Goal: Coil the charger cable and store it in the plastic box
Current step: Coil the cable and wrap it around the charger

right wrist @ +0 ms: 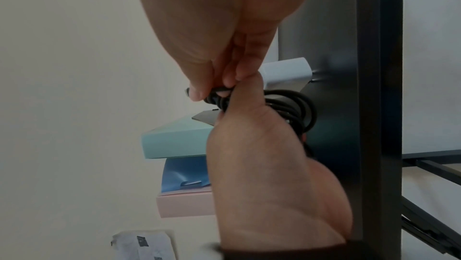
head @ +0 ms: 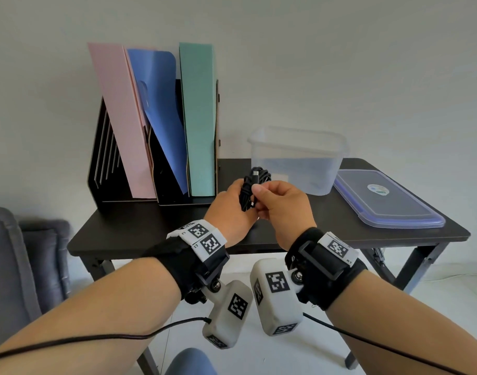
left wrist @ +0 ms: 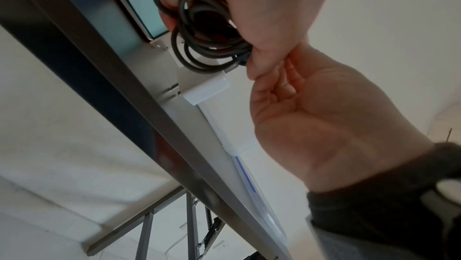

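Observation:
The black charger cable (head: 250, 190) is wound into a small coil held above the dark table (head: 156, 228), just in front of the plastic box. My left hand (head: 238, 197) grips the bundle of loops (left wrist: 204, 35). My right hand (head: 259, 192) pinches the cable's end beside the coil (right wrist: 294, 106), and the plug tip (head: 256, 173) sticks up above the thumb. The clear plastic box (head: 297, 155) stands open and empty behind the hands, a little to the right. Most of the coil is hidden inside my left fist.
The box's lid (head: 386, 198), clear with a blue rim, lies flat at the right end of the table. A black file rack (head: 105, 163) with pink, blue and green folders (head: 198, 117) fills the table's left back. A grey chair (head: 21, 253) stands at the left.

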